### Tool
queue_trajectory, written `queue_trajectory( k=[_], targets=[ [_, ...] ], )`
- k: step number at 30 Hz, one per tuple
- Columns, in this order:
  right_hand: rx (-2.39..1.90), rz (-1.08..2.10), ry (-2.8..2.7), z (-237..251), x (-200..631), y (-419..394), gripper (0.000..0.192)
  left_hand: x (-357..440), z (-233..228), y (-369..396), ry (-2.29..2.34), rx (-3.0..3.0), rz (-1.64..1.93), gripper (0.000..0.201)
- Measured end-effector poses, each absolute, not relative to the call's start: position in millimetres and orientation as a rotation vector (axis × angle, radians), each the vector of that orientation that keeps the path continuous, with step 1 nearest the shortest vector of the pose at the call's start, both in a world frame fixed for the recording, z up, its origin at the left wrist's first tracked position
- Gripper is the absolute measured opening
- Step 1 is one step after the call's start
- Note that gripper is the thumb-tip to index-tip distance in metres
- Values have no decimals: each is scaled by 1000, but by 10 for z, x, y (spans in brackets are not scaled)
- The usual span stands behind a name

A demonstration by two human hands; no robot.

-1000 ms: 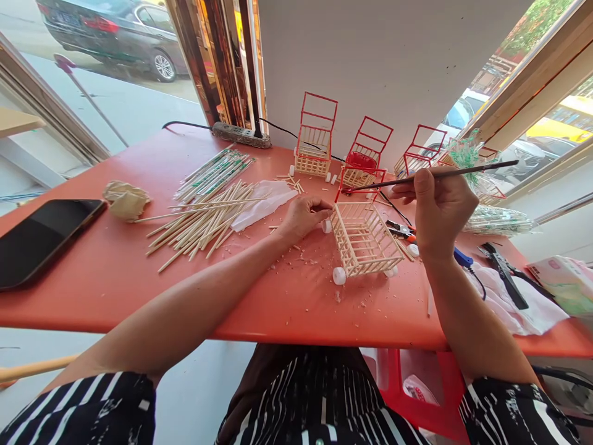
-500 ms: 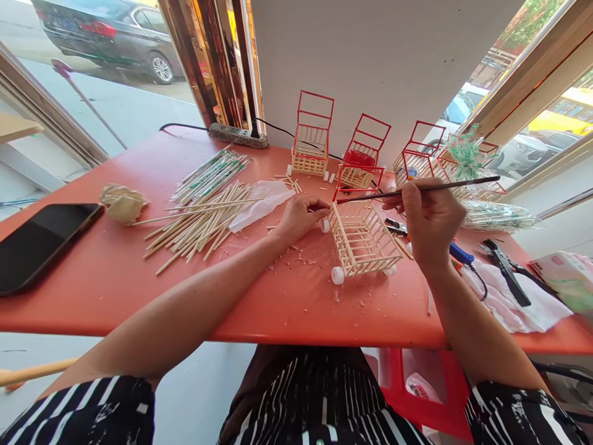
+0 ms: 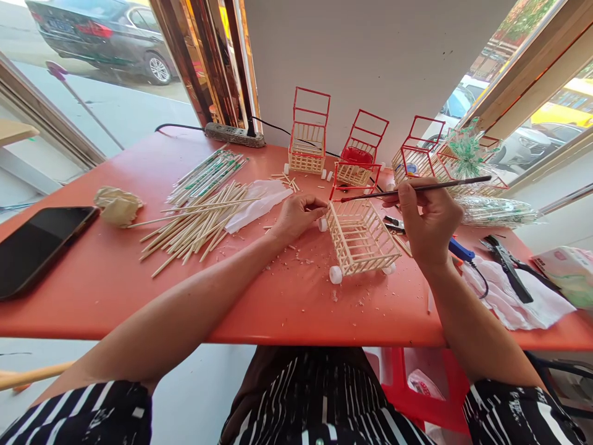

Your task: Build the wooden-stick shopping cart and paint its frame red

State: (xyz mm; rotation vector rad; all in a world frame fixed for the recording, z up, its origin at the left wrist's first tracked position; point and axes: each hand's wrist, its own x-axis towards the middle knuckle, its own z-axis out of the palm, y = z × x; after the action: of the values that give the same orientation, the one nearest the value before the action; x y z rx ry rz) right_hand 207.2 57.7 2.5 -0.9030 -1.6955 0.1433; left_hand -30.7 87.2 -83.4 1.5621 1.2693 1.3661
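One small cart of pale wooden sticks with white wheels [image 3: 360, 238] stands mid-table on the orange table [image 3: 115, 290], its handle frame already partly red, its basket still bare wood. The left hand [image 3: 296, 216] pinches its near-left corner; the right hand [image 3: 430, 219] grips a thin dark paintbrush [image 3: 417, 188] whose tip touches the red frame. Three red-framed carts [image 3: 309, 133] wait along the far edge, seemingly finished. Loose wooden sticks [image 3: 199, 222] lie toward the left.

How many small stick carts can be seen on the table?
4 clearly: one cart under the hands, its left side at the left hand; three along the wall. A further one may be hidden behind the green-and-clear wrapping.
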Motion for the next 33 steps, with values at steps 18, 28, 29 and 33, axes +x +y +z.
queue_trajectory(
  k=[18,28,29,33],
  targets=[
    [-1019,-177,-1720,191,2268,487,20,-306,-827,850,1252,1543,1374,13],
    [-962,48,-1679,133,2230,535,18,-317,-825,842,1250,1543,1364,17],
    [-975,3,-1684,143,2249,539,18,-318,-825,841,1248,1541,1365,17],
    [-1028,-172,-1721,184,2297,507,19,-318,-825,840,1251,1546,1367,17]
  ],
)
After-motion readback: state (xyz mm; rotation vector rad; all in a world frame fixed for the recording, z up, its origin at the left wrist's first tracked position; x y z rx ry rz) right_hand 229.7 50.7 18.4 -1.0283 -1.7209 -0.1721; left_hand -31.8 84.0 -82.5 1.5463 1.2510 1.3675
